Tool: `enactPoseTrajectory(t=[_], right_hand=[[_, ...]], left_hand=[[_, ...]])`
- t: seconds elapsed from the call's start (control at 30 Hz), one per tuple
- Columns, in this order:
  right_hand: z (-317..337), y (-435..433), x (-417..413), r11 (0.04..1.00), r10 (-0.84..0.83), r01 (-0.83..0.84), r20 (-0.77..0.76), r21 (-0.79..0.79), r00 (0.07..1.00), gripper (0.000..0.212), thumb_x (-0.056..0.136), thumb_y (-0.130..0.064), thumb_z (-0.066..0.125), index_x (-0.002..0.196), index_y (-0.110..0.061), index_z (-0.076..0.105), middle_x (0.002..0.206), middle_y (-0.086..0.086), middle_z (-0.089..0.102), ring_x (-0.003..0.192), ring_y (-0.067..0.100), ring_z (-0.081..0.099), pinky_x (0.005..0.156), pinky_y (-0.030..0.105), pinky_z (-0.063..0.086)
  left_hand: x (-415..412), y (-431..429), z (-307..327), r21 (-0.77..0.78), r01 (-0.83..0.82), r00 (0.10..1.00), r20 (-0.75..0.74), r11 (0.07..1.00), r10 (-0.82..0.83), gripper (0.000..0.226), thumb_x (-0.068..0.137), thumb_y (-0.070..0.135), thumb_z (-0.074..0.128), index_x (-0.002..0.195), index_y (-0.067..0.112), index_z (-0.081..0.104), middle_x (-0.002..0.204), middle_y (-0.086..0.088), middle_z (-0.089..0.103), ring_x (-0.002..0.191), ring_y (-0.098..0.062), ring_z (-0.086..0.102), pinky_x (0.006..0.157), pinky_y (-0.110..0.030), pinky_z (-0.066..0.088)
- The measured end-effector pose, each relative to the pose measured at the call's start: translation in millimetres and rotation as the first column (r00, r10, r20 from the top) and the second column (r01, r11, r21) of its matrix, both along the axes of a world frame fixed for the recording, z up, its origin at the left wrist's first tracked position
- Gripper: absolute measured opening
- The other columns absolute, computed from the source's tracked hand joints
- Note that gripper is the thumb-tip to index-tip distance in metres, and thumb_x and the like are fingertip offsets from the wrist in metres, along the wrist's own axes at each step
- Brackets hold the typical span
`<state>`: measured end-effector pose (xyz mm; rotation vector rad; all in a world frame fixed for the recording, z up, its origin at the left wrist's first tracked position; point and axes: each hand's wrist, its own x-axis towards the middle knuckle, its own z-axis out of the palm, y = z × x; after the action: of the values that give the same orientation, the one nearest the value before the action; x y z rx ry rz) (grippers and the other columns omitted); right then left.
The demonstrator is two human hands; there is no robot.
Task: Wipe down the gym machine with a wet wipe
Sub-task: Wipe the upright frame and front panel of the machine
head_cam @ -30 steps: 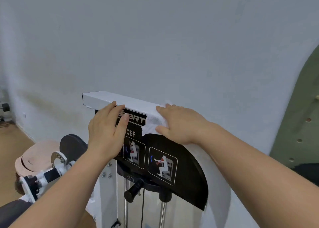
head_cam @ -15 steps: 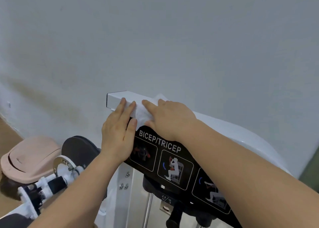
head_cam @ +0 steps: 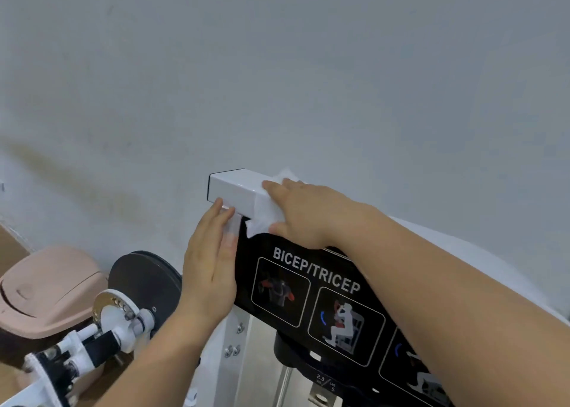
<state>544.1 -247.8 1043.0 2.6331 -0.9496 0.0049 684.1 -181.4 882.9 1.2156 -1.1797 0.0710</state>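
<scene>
The gym machine has a white square top beam (head_cam: 234, 187) and a black panel (head_cam: 311, 286) lettered BICEP/TRICEP with exercise pictures. A white wet wipe (head_cam: 265, 212) is draped over the beam's top and front, close to its left end. My right hand (head_cam: 303, 212) lies flat on the wipe and presses it to the beam. My left hand (head_cam: 211, 268) rests flat against the left edge of the panel, fingers straight, fingertips touching the underside of the beam. It holds nothing.
A pale grey wall (head_cam: 277, 67) stands right behind the machine. Lower left are a black round pad (head_cam: 145, 280), a white pivot arm with a chrome disc (head_cam: 108, 317) and a pink lidded bin (head_cam: 46, 289) on the floor. Chrome guide rods (head_cam: 285, 382) run below the panel.
My right hand has slid the wipe left along the beam toward its end. My left hand has dropped from the beam's front to the panel's left edge. The view has shifted left and closer.
</scene>
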Motion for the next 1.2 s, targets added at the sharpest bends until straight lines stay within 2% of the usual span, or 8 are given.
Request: enactPoseTrajectory(t=[0.13,0.3,0.43,0.63,0.77,0.83,1.07,1.2], right_hand=[[-3.9,-9.2,58.5,0.995,0.079,-0.081,-0.021,-0.063,0.997,0.082,0.102,-0.048,0.052,0.163,-0.021,0.005,0.166,0.01,0.025,0.145,0.032,0.038,0.113,0.046,0.04],[0.0,-14.5,81.8,0.993,0.099,-0.102,-0.059,-0.055,0.993,0.084,0.101,-0.047,0.054,0.163,-0.021,0.004,0.166,0.009,0.025,0.144,0.032,0.04,0.112,0.048,0.041],[1.1,-3.4,55.3,0.997,0.052,-0.056,-0.073,-0.05,0.996,0.079,0.105,-0.043,0.047,0.163,-0.024,-0.004,0.168,0.008,0.021,0.146,0.033,0.037,0.113,0.048,0.04],[-13.4,27.0,-32.4,0.984,-0.041,0.034,-0.041,-0.173,0.998,0.069,0.11,-0.043,0.029,0.161,-0.028,-0.014,0.169,0.007,0.014,0.151,0.027,0.027,0.116,0.043,0.037],[-4.5,23.3,-30.3,0.994,-0.081,0.077,-0.048,-0.084,0.996,0.071,0.108,-0.049,0.032,0.161,-0.032,-0.012,0.171,0.007,0.011,0.155,0.027,0.022,0.12,0.047,0.034],[0.4,12.9,-11.9,0.998,-0.053,0.052,-0.05,-0.025,0.997,0.073,0.107,-0.05,0.036,0.163,-0.031,-0.007,0.171,0.009,0.01,0.156,0.028,0.02,0.122,0.047,0.029],[6.5,-10.2,67.9,0.992,0.094,-0.093,-0.01,0.083,0.996,0.068,0.11,-0.04,0.037,0.164,-0.026,-0.002,0.172,0.005,0.008,0.158,0.027,0.015,0.124,0.046,0.024],[-0.3,-3.3,59.8,0.982,0.154,-0.165,-0.12,-0.096,0.981,0.066,0.112,-0.032,0.03,0.164,-0.021,-0.009,0.173,0.001,-0.009,0.159,0.023,0.004,0.125,0.042,0.022]], left_hand=[[7.0,0.1,-19.0,0.074,0.082,0.996,-0.034,0.994,-0.079,0.069,0.101,0.061,0.02,0.159,0.026,0.029,0.165,0.025,0.018,0.151,0.005,0.014,0.126,-0.035,0.016],[12.6,0.9,-23.2,0.096,0.134,0.991,-0.014,0.986,-0.133,0.062,0.102,0.059,0.02,0.159,0.033,0.022,0.166,0.026,0.013,0.152,0.005,0.009,0.127,-0.035,0.013],[11.5,2.7,-24.1,0.13,0.163,0.986,0.018,0.978,-0.167,0.063,0.102,0.061,0.018,0.16,0.037,0.013,0.166,0.028,0.007,0.153,0.006,0.004,0.126,-0.033,0.01],[14.7,5.6,-28.9,0.15,0.211,0.977,-0.052,0.966,-0.205,0.07,0.095,0.07,0.02,0.158,0.04,0.015,0.156,0.046,0.002,0.148,0.014,0.003,0.12,-0.011,0.006],[14.6,6.5,-28.7,0.152,0.25,0.967,-0.092,0.956,-0.238,0.067,0.097,0.068,0.023,0.158,0.041,0.017,0.154,0.049,0.004,0.147,0.017,0.005,0.112,0.001,0.006],[17.3,5.9,-31.3,0.175,0.252,0.967,-0.073,0.952,-0.243,0.063,0.099,0.065,0.024,0.157,0.043,0.016,0.156,0.046,0.003,0.148,0.015,0.004,0.115,-0.004,0.006],[25.2,6.2,-36.8,0.249,0.235,0.971,-0.026,0.939,-0.236,0.049,0.105,0.051,0.023,0.152,0.056,0.012,0.161,0.039,-0.002,0.15,0.012,0.0,0.128,-0.045,0.005],[21.7,10.9,-39.9,0.305,0.14,0.987,0.032,0.942,-0.157,0.052,0.102,0.061,0.017,0.153,0.055,0.009,0.164,0.033,-0.002,0.15,0.012,-0.001,0.128,-0.046,0.007]])
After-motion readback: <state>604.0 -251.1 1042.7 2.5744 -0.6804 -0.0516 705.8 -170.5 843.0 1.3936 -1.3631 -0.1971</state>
